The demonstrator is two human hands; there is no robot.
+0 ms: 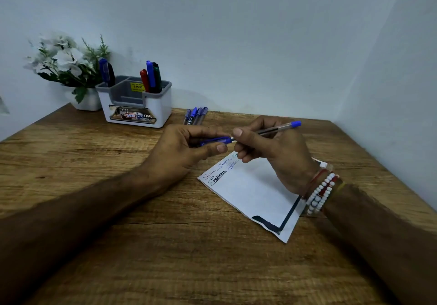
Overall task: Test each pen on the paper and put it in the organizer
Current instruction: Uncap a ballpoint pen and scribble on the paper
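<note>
Left hand: my left hand (186,148) pinches the blue cap (216,141) between thumb and curled fingers, held above the table (165,245) about midway across it.
Right hand: my right hand (279,153) grips the pen (272,130) by its clear barrel with the fingers curled round it. The tip points left at the cap's mouth and the blue end is up to the right. I cannot tell whether the tip is inside the cap.
Paper: the paper (255,195) lies flat and skewed toward the right edge, partly under my right wrist. It has handwriting along its far-left side and a dark band at its near corner.
Organizer: the white and grey organizer (163,108) stands by the far edge, toward the far-left corner. The markers (151,77) stand upright in its right compartment, and two more are in its left one.
Loose pens: a bunch of blue pens (195,115) lies at the far edge, just right of the organizer.
Open room: bare wood runs along the near and left edges, and between my hands and the organizer.
In the way: a flower pot (88,102) sits in the far-left corner, partly behind the organizer. Walls close off the far and right edges.
Wrist: beaded bracelets (319,195) rest over the paper's right side.
</note>
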